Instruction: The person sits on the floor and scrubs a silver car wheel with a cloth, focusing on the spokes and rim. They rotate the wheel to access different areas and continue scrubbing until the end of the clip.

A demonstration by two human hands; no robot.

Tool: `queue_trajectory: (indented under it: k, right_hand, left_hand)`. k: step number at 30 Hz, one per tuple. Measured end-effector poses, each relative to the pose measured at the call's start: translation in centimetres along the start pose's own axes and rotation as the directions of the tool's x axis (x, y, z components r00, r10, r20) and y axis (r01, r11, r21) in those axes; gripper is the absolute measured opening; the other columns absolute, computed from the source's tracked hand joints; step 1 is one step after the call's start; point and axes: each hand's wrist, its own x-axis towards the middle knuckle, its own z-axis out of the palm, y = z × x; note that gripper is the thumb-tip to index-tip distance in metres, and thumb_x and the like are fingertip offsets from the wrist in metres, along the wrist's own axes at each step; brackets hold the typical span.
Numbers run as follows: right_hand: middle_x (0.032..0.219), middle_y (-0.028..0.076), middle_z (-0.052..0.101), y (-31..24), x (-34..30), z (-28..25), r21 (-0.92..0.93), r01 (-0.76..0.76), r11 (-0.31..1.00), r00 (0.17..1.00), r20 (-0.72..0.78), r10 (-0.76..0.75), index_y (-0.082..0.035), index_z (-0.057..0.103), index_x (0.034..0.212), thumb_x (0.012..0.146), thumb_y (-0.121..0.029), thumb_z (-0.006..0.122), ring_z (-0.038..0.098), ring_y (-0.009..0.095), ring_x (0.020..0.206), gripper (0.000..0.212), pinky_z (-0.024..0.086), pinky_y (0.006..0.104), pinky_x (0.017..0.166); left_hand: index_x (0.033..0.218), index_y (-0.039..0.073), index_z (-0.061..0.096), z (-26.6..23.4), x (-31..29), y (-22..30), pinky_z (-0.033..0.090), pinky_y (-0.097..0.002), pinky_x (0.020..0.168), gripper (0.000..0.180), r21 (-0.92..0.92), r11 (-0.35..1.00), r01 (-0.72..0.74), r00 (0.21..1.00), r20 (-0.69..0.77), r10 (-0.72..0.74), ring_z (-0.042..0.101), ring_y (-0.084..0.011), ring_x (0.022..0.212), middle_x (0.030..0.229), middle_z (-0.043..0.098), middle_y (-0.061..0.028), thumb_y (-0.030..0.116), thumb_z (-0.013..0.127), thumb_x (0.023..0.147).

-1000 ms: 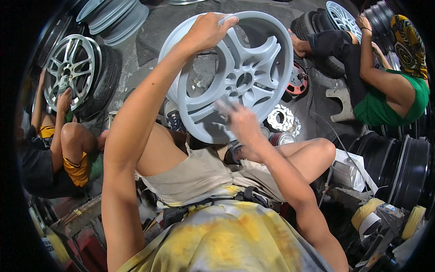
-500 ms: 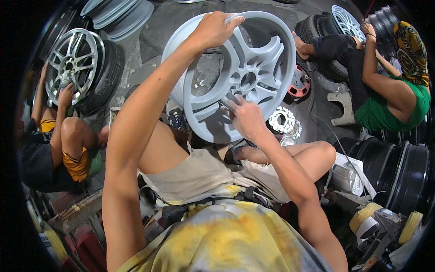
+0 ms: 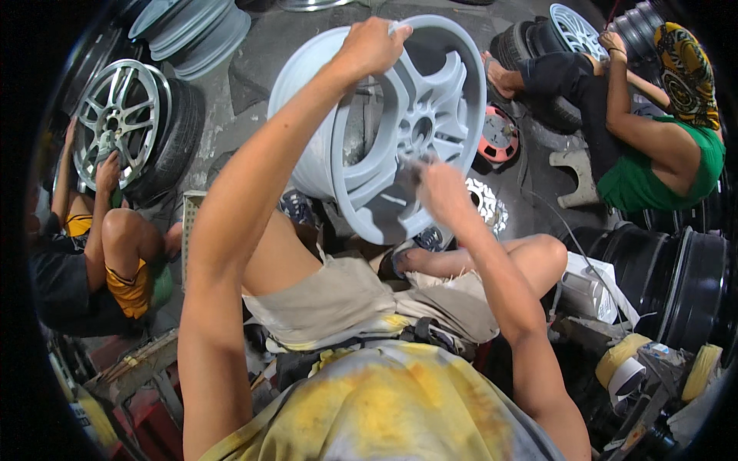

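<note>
A light grey, matt car wheel rim [image 3: 413, 100] without a tyre stands tilted in front of my bent legs, its spoked face turned partly to the right. My left hand [image 3: 374, 48] is closed over the rim's top edge, the thumb pointing right. Low on the spokes, just below the centre hole, is my right hand [image 3: 446, 194]. Its fingers are smeared by motion, so I cannot see whether anything lies under them.
At the left, a person's hand [image 3: 108, 170] works on a silver wheel [image 3: 115, 115] beside a tyre [image 3: 181, 142]. At the right sits a person in a green top [image 3: 669, 173]. A red disc [image 3: 498, 137] and a grey bracket [image 3: 573, 178] lie on the floor. Black rims [image 3: 661, 269] stand near right.
The wheel rim has swung slightly, showing more of its outer barrel on the left. My right hand has moved a little right across the spokes and is now blurred. My left hand keeps its hold.
</note>
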Motion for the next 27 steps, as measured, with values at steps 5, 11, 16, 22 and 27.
queue_trajectory:
  k: [5, 11, 16, 22, 27]
  right_hand:
    - [0.104, 0.020, 0.065, -3.1, -3.9, -0.3, 0.405, 0.122, 0.906, 0.992, -0.035, -0.118, -0.009, 0.070, 0.124, 0.099, -0.019, 0.058, 0.066, 0.041, 0.081, 0.030, 0.053, 0.0465, 0.069]
    - [0.064, 0.022, 0.060, -0.3, -0.1, 2.4, 0.663, -0.112, 0.740, 0.897, -0.252, 0.362, -0.004, 0.069, 0.117, 0.105, -0.029, 0.049, 0.063, 0.039, 0.062, 0.034, 0.047, 0.0486, 0.062]
    - [0.068, 0.023, 0.058, -2.4, -2.0, 3.7, 0.772, -0.028, 0.635, 0.982, -0.096, 0.161, -0.003, 0.063, 0.132, 0.104, -0.025, 0.051, 0.059, 0.031, 0.062, 0.038, 0.048, 0.0398, 0.063]
    - [0.076, 0.023, 0.063, 1.2, 0.4, -0.2, 0.367, 0.133, 0.921, 0.976, -0.208, -0.058, -0.012, 0.065, 0.134, 0.090, -0.007, 0.060, 0.059, 0.041, 0.066, 0.045, 0.049, 0.0448, 0.062]
    - [0.077, 0.023, 0.067, 3.9, 5.1, 0.4, 0.053, 0.237, 0.970, 0.971, -0.040, -0.235, -0.010, 0.070, 0.123, 0.084, -0.008, 0.062, 0.064, 0.042, 0.071, 0.039, 0.051, 0.0504, 0.066]
  left_hand:
    - [0.106, -0.003, 0.074, -0.8, -0.1, 0.2, 0.051, -0.0510, 0.093, 0.051, 0.009, 1.000, 0.002, 1.000, -0.005, -0.002, 0.068, -0.0456, 0.102, 0.101, 0.071, -0.0311, 0.044, 0.055, 0.101]
    - [0.118, 0.002, 0.072, -0.6, -0.1, -0.5, 0.051, -0.0451, 0.089, 0.054, -0.001, 1.000, 0.015, 1.000, 0.010, -0.015, 0.071, -0.0368, 0.094, 0.095, 0.074, -0.0222, 0.050, 0.052, 0.102]
    - [0.121, 0.001, 0.070, -0.9, -0.2, -1.1, 0.052, -0.0429, 0.087, 0.054, -0.012, 1.000, -0.010, 0.999, 0.033, 0.010, 0.071, -0.0291, 0.089, 0.090, 0.073, -0.0191, 0.049, 0.052, 0.103]
    - [0.121, 0.000, 0.070, -1.9, -1.7, -1.3, 0.051, -0.0417, 0.081, 0.053, -0.046, 0.998, -0.033, 0.998, 0.050, 0.035, 0.067, -0.0264, 0.081, 0.082, 0.070, -0.0157, 0.047, 0.051, 0.104]
    - [0.121, -0.004, 0.068, -0.9, -1.7, -0.8, 0.052, -0.0482, 0.088, 0.053, -0.102, 0.988, -0.117, 0.992, 0.032, 0.121, 0.069, -0.0444, 0.095, 0.096, 0.071, -0.0306, 0.043, 0.053, 0.103]
